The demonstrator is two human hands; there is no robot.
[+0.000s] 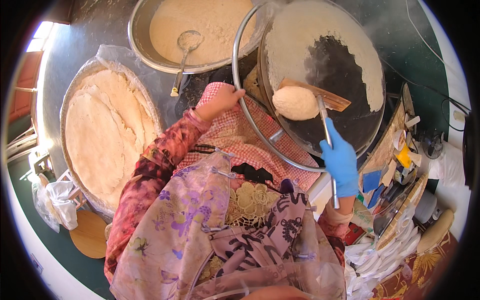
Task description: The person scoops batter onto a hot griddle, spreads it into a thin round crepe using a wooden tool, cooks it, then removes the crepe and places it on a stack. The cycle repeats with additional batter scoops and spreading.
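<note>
My left hand (pixel 225 98) is closed on the curved metal rail (pixel 249 114) at the left side of a round black griddle (pixel 345 127). My blue-gloved right hand (pixel 338 157) grips the metal handle of a spreader with a wooden blade (pixel 337 101). A pale rounded lump of dough (pixel 295 103) rests against the blade over the griddle. A thin pale coating (pixel 360 55) covers much of the griddle's upper part and left edge, with steam at the top. Red checked cloth (pixel 260 130) lies below the rail.
A basin of batter (pixel 200 17) with a metal ladle (pixel 185 52) stands at the top. A plastic-lined container of pale flatbreads (pixel 107 135) is at left, above a round wooden board (pixel 87 235). Cluttered tools, jars and bags (pixel 405 157) crowd the right side, near hanging cables.
</note>
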